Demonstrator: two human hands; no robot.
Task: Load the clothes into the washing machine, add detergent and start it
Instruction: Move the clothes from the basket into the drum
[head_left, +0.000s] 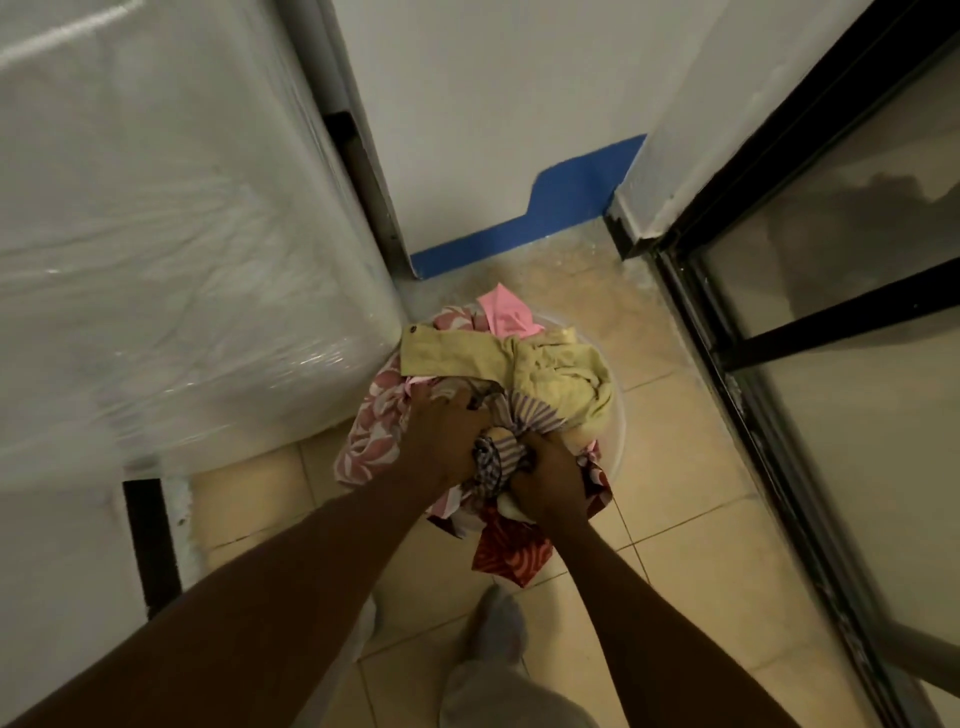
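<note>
A big white appliance wrapped in clear film, probably the washing machine (171, 234), fills the left side, its rounded near corner reaching almost to the laundry. On the right, a black-framed sliding glass door (841, 322) runs from near to far. Between the two lies a narrow strip of beige tiled floor (675, 493), closed at the far end by a white wall (467, 104) with a blue skirting (519, 234). In that strip, just beside the appliance's corner, a clear round basin (621, 410) sits on the tiles, heaped with clothes (550, 374). A pale yellow garment lies on top, a pink cloth (501, 312) at the far edge, a pink-and-white patterned piece (371, 421) spills over the left rim, and a red patterned cloth (506, 551) hangs over the near rim. The left hand (447, 431) has its fingers curled down into the heap, and the right hand (545, 478) clenches a bunched striped cloth (511, 415) beside it. A socked foot (493, 623) stands on the tiles near the basin.
</note>
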